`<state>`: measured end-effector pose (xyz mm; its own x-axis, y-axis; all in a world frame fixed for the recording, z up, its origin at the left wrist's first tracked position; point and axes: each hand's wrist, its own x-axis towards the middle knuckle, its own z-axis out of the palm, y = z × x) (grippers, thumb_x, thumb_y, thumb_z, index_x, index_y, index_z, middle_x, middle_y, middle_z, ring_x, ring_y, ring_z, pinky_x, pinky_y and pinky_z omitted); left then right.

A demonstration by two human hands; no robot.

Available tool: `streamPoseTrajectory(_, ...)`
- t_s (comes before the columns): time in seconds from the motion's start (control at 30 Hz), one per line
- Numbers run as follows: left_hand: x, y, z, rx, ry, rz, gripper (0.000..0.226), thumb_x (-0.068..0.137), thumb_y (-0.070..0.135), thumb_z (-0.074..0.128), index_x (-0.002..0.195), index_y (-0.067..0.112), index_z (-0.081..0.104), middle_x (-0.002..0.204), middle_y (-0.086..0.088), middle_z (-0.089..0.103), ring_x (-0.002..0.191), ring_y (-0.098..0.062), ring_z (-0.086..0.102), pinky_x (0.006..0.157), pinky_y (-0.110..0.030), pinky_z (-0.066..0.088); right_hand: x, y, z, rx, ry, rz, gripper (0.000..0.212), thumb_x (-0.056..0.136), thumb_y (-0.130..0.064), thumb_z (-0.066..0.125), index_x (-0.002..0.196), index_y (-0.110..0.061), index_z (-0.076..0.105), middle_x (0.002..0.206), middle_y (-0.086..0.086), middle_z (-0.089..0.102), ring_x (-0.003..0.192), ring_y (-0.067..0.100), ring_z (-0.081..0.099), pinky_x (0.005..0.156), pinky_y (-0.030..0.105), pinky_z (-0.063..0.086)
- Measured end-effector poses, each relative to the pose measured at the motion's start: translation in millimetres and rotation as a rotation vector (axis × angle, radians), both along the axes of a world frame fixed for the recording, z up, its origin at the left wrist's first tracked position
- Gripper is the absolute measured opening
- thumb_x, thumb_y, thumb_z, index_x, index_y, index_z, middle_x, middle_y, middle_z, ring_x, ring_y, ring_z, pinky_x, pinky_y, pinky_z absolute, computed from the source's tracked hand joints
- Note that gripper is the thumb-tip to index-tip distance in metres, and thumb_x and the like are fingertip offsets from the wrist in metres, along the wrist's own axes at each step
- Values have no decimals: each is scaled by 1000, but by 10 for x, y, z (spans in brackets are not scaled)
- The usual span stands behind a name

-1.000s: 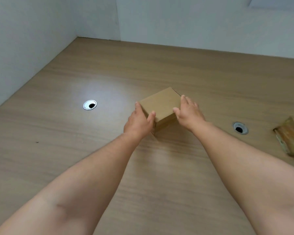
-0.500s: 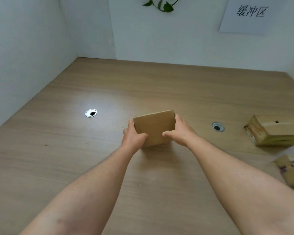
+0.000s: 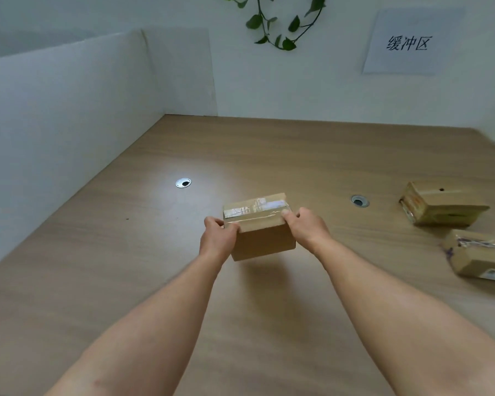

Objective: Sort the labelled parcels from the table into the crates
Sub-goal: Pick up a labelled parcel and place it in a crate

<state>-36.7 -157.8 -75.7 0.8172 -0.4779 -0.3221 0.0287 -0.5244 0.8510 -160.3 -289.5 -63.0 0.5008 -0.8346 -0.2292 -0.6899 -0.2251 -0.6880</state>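
Both hands' fingers grip taped parcel (image 3: 259, 227): left hand (image 3: 216, 238), right hand (image 3: 307, 228); label unreadable.

Both bare forearms reach forward, converging toward 12 o'clock. The left hand (image 3: 216, 240) and right hand (image 3: 307, 228) clamp a box (image 3: 262, 235) between them, fingers (image 3: 287, 214) curled over its top edges, thumbs nearest the body.

3 cardboard parcels (image 3: 259, 225) (image 3: 443, 202) (image 3: 480, 255), 2 hands (image 3: 216, 238) (image 3: 307, 228), 2 table grommets (image 3: 183, 182) (image 3: 360, 200), 1 wall sign (image 3: 407, 42)
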Motion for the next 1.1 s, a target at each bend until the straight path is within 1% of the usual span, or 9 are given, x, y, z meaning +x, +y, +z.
streamPoseTrajectory(0.07, -84, 174, 9, 8, 16, -22, 60, 87, 24, 53, 141, 21, 27, 118, -10, 54, 106, -31, 56, 96, -45, 48, -93, 124, -11, 30, -28, 8, 33, 96, -35, 47, 117, -10, 51, 115, 11, 58, 97, 27, 52, 76, 31, 39)
streamPoseTrajectory(0.17, -226, 451, 17, 36, 29, -125, 86, 88, 13, 49, 151, 41, -2, 121, -1, 47, 106, -30, 55, 94, -42, 50, -252, 303, -48, 110, -49, 67, 71, 90, -23, 49, 152, -27, 14, 123, 13, 54, 100, 32, 59, 87, 44, 52)
streamPoseTrajectory(0.27, -364, 722, 25, 69, 7, -201, 90, 88, 5, 49, 149, 46, -2, 125, 5, 38, 108, -27, 55, 91, -37, 52, -403, 479, -36, 163, -25, 207, 86, 90, -16, 48, 149, -47, -6, 113, 5, 43, 84, 28, 61, 78, 42, 57)
streamPoseTrajectory(0.47, -619, 1173, -24, 36, -4, -36, 38, 86, 14, 54, 117, 29, 39, 109, -7, 55, 86, -23, 55, 70, -33, 49, -513, 805, -102, 181, -19, 371, 48, 87, -19, 51, 133, -32, 40, 113, 8, 56, 89, 26, 59, 78, 42, 55)
streamPoseTrajectory(0.6, -765, 1339, -81, 52, -47, 65, 18, 91, 28, 56, 98, 18, 42, 106, -7, 58, 84, -21, 53, 71, -34, 46, -553, 978, -145, 153, -77, 359, 18, 94, -34, 54, 104, -21, 47, 114, 4, 56, 93, 25, 56, 83, 44, 51)
streamPoseTrajectory(0.7, -831, 1409, -76, 79, -112, 80, 15, 91, 18, 54, 100, 13, 43, 106, -7, 58, 86, -22, 52, 72, -32, 44, -573, 1064, -192, 81, -59, 365, 13, 94, -25, 55, 100, -20, 45, 118, 4, 54, 97, 27, 58, 84, 41, 51)
streamPoseTrajectory(0.8, -830, 1463, -35, 88, -132, 73, 21, 91, 12, 53, 107, 12, 40, 106, -5, 54, 91, -22, 52, 74, -33, 43, -586, 1149, -178, 95, -41, 371, 37, 91, -16, 56, 123, -23, 39, 114, 6, 53, 97, 29, 58, 82, 40, 52)
streamPoseTrajectory(0.9, -809, 1530, -28, 54, -113, 52, 36, 90, 7, 53, 120, 13, 34, 113, -4, 56, 97, -22, 54, 77, -32, 43, -566, 1219, -153, 100, -30, 377, 81, 86, -10, 58, 150, -33, 14, 106, 10, 56, 93, 30, 60, 81, 41, 53)
streamPoseTrajectory(1.1, -684, 1781, -81, 60, -102, 50, 42, 92, 7, 50, 130, 9, 32, 110, -2, 50, 97, -21, 51, 76, -28, 37, -461, 1483, -190, 166, 35, 346, 102, 82, -10, 65, 152, -39, -3, 115, 11, 55, 84, 29, 63, 70, 39, 58)
